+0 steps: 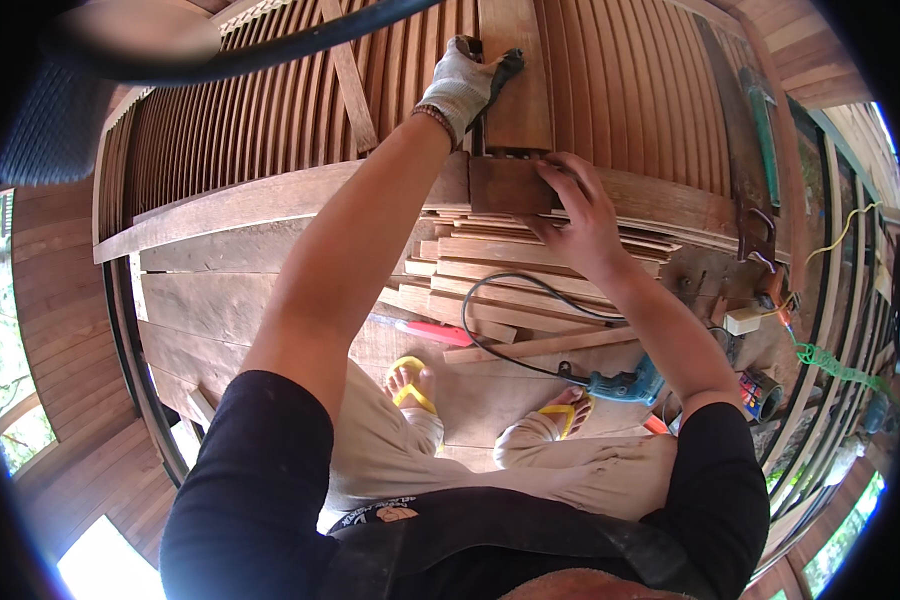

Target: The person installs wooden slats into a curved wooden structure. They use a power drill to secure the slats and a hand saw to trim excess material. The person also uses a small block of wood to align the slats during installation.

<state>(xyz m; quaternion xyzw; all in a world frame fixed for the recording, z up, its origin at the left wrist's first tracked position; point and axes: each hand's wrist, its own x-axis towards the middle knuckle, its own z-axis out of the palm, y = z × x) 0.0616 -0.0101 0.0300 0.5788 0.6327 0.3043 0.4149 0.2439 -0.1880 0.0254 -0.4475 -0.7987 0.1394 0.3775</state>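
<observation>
A wide wooden board (pixel 520 95) runs away from me between two sets of slats at the far middle. My left hand (pixel 460 85), in a pale knit glove with dark patches, is closed on the board's left edge, its thumb lying over the top face. At the board's near end is a short, darker wooden block (pixel 505 188), in line with the front rail (pixel 300 200). My bare right hand (pixel 582 215) grips the block's right end, fingers on top and thumb against the near side. A narrow dark gap shows between board and block.
Slatted wooden panels (pixel 625 90) flank the board; a loose strip (pixel 348 85) lies across the left one. Below are stacked wood strips (pixel 510 285), a red-handled tool (pixel 438 332) and a corded teal power tool (pixel 625 383). A handsaw (pixel 758 232) rests at right.
</observation>
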